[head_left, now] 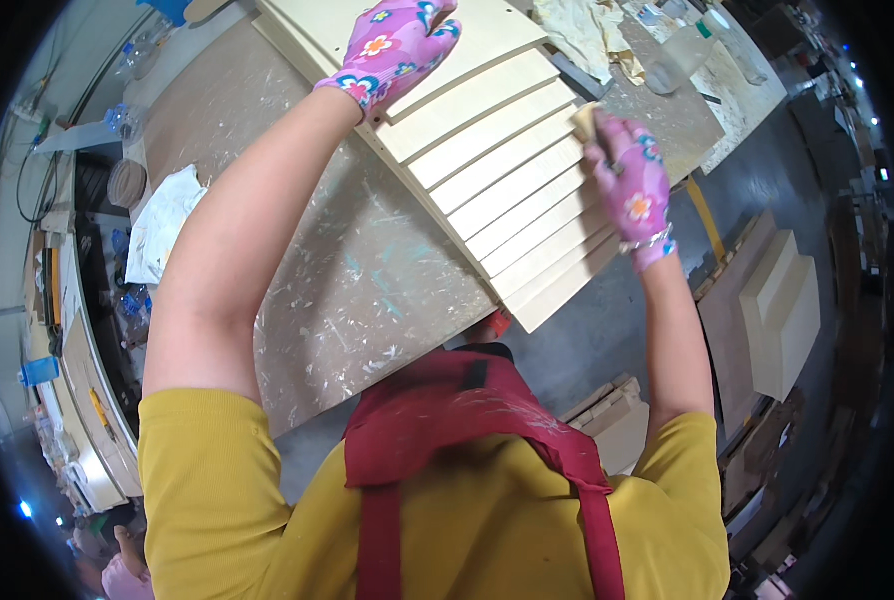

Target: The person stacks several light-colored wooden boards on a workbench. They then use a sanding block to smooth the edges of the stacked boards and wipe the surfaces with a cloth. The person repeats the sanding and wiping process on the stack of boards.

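Pale wooden boards (522, 150) lie stepped over one another, like slats, at the top middle of the view. My left hand (392, 50), in a pink flowered glove, rests on the uppermost board near its left edge, thumb apart from the fingers; the picture's upper edge cuts part of it off. At the right ends of the boards is my right hand (632, 185), gloved alike and slightly blurred. Its fingers close on a small tan pad (585, 122), which touches or nearly touches the board ends. I cannot tell what the pad is made of.
A paint-spattered table (367, 290) carries the boards. Crumpled cloth (582, 40) and a clear bottle (682, 60) sit at the far right. White paper (165, 225) lies to the left. Stacked panels (782, 315) stand at right; another person (127, 570) is at lower left.
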